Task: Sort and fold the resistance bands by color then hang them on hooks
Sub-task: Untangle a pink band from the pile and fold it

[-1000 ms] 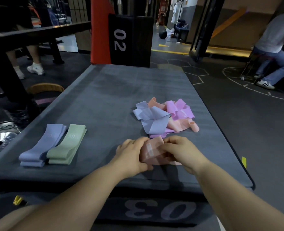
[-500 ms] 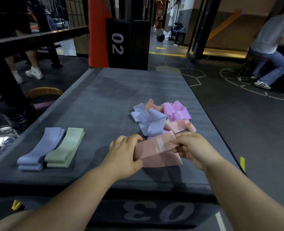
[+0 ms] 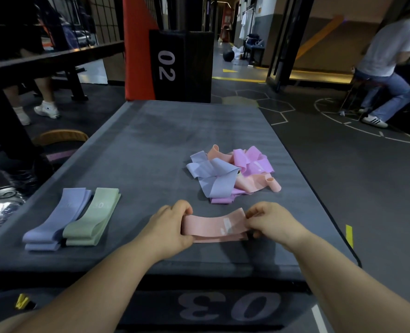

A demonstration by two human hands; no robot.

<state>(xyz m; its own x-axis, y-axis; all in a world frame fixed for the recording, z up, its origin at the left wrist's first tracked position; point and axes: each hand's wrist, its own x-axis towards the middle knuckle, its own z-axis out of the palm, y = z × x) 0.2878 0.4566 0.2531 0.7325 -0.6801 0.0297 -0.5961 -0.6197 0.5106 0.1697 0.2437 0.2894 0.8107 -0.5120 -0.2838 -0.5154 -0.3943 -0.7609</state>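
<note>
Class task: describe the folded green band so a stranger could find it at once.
Start at the grey padded platform. Near its front-left corner lie two folded bands. The green band lies right of the lilac band, the only green one.

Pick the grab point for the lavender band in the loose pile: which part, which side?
Pinch the lavender band at its left end, which sticks out over bare mat, clear of the pink band. Come from the left and above: it lies on top of the pile there, so likely nothing pins it.
</note>
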